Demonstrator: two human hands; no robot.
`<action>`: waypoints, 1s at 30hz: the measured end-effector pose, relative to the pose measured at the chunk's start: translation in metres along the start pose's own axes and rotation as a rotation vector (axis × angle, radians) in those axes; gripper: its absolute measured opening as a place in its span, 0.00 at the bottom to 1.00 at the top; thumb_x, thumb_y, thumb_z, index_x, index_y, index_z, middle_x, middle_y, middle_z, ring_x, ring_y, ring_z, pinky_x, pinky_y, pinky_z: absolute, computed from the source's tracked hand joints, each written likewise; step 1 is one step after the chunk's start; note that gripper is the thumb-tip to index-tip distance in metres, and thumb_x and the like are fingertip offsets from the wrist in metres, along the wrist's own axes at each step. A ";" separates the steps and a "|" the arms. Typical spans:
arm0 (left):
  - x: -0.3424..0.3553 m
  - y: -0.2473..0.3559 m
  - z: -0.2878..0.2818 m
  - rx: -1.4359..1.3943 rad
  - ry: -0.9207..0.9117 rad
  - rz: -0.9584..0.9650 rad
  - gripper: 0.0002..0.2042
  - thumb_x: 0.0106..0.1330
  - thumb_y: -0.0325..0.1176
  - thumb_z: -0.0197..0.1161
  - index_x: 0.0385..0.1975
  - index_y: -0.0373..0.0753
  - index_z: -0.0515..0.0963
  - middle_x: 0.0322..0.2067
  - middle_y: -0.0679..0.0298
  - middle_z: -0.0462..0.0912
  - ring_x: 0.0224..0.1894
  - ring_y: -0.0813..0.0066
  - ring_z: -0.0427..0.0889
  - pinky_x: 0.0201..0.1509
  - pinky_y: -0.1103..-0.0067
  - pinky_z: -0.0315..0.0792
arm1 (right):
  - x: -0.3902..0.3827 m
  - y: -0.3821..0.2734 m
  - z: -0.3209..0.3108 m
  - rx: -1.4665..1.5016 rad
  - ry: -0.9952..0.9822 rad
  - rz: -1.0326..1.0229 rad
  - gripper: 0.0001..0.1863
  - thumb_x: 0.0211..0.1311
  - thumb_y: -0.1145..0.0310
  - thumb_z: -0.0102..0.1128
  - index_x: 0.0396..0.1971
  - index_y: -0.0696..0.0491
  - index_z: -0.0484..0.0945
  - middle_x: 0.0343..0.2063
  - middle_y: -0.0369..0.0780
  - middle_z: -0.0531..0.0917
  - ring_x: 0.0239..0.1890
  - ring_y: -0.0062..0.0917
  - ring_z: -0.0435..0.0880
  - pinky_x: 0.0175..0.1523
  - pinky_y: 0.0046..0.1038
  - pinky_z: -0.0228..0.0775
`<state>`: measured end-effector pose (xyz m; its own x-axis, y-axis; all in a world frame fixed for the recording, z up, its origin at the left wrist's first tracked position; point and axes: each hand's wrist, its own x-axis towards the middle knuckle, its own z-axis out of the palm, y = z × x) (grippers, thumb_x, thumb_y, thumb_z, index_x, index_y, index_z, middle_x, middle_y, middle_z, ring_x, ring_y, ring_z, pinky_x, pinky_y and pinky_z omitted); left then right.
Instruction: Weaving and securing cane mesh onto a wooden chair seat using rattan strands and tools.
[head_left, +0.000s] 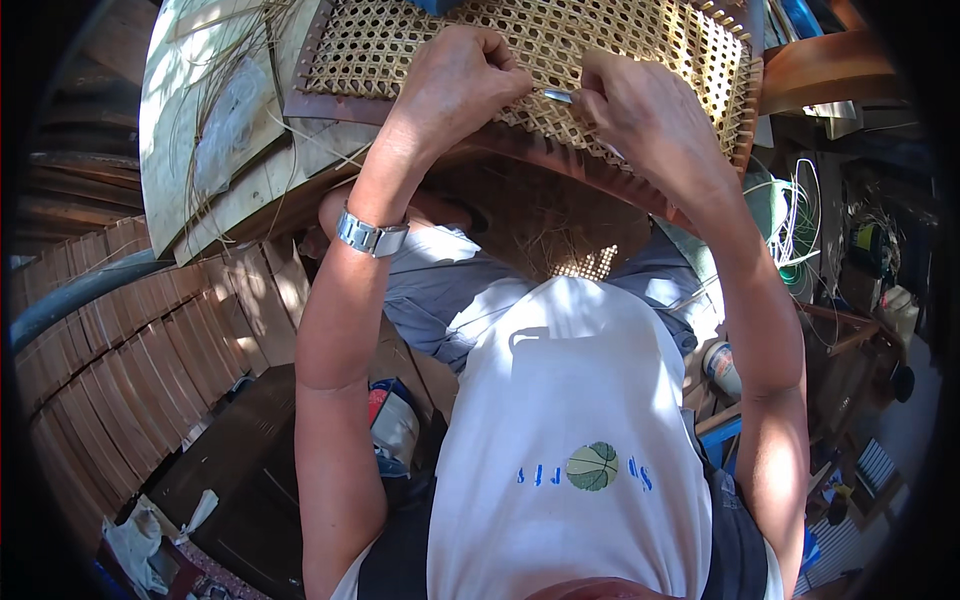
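Observation:
A cane-webbing panel [380,45] with an open hexagonal weave is laced to a brown wooden frame [345,108] in front of me. My left hand [455,85], with a metal watch on the wrist, rests over the near edge of the weave. Its thumb and fingers are pinched together; whatever lies between them is too small to make out. In my right hand [650,115], closed fingers grip a slim metal tool [557,96], its silvery tip pointing left toward the left fingertips. The hand hides most of the tool, so its kind is unclear.
Loose cane strands [205,120] and a clear plastic bag [232,115] lie on a pale board at the left. A blue object [435,5] sits on the far weave. Coiled pale strands [795,220] hang at the right. Stacked wooden slats [150,370] stand lower left.

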<state>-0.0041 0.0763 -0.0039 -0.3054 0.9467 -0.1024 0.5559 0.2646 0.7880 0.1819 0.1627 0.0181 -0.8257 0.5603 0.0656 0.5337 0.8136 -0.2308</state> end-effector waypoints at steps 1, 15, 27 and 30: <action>0.000 -0.001 0.000 0.026 0.020 0.017 0.12 0.51 0.38 0.67 0.25 0.32 0.83 0.19 0.52 0.81 0.26 0.59 0.84 0.37 0.71 0.77 | 0.002 0.000 -0.002 0.034 -0.051 0.057 0.09 0.63 0.65 0.58 0.33 0.57 0.76 0.25 0.50 0.81 0.33 0.47 0.82 0.40 0.46 0.71; 0.004 0.006 0.017 0.247 0.046 0.188 0.09 0.51 0.33 0.71 0.23 0.32 0.82 0.25 0.47 0.81 0.32 0.47 0.82 0.40 0.61 0.76 | 0.016 0.016 0.013 0.211 -0.057 0.128 0.20 0.62 0.52 0.63 0.29 0.57 0.78 0.21 0.45 0.80 0.29 0.39 0.82 0.39 0.39 0.73; 0.015 0.012 0.043 0.051 0.168 0.496 0.08 0.57 0.32 0.67 0.29 0.33 0.80 0.29 0.56 0.80 0.31 0.57 0.81 0.36 0.67 0.75 | -0.006 0.057 -0.053 -0.093 0.286 -0.181 0.16 0.55 0.61 0.70 0.23 0.54 0.72 0.18 0.40 0.74 0.22 0.33 0.75 0.27 0.34 0.68; 0.012 0.022 0.036 -0.198 0.030 0.304 0.11 0.61 0.36 0.68 0.33 0.33 0.82 0.21 0.59 0.82 0.24 0.69 0.83 0.32 0.74 0.74 | -0.014 0.045 -0.047 0.056 0.266 0.002 0.16 0.54 0.61 0.71 0.21 0.54 0.73 0.16 0.40 0.74 0.20 0.32 0.77 0.27 0.33 0.69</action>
<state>0.0323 0.0996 -0.0099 -0.1733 0.9701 0.1702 0.4654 -0.0716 0.8822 0.2258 0.1992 0.0522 -0.7433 0.5894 0.3164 0.5185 0.8065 -0.2842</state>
